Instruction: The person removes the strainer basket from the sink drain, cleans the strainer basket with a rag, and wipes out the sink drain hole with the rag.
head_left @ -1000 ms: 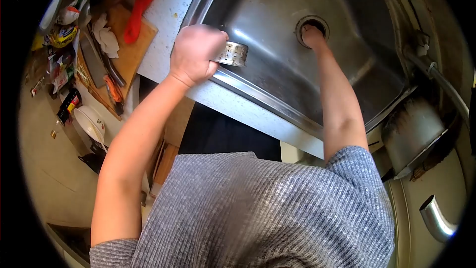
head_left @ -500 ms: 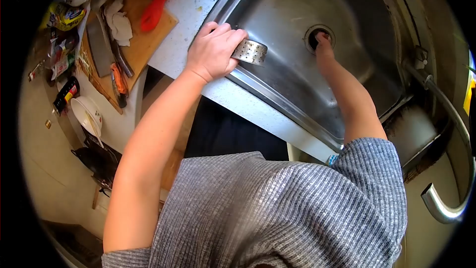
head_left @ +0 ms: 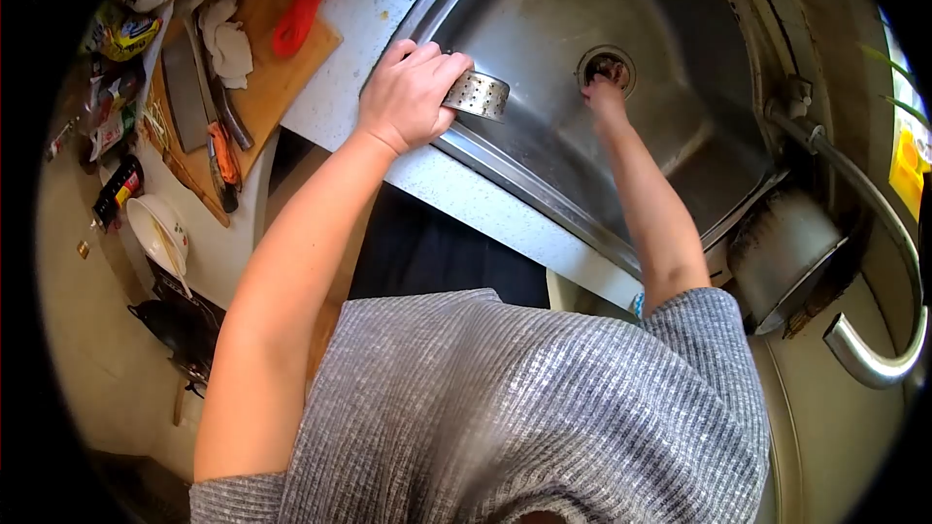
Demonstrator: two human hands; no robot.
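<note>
My left hand (head_left: 413, 95) is closed around a perforated metal sink strainer basket (head_left: 478, 96), held at the sink's near left rim. The basket's holed side faces right, and my fingers cover its other end. Lower in the steel sink (head_left: 544, 126), my right hand (head_left: 604, 92) reaches to the round drain opening (head_left: 631, 73). Its fingers are bent together at the mouth of the hole. Something dark and reddish shows at the fingertips, too small and shadowed to name.
Left of the sink, a wooden cutting board (head_left: 277, 87) bears a cleaver (head_left: 184, 87), a crumpled white cloth (head_left: 228, 44) and an orange-handled tool (head_left: 223, 155). A red glove-like item (head_left: 316, 0) lies at its edge. A curved faucet (head_left: 879, 223) and a pot (head_left: 786, 252) are at right.
My right hand has drawn back slightly from inside the drain, and its fingers show more. The left hand still grips the strainer basket. The whole view has shifted a little.
</note>
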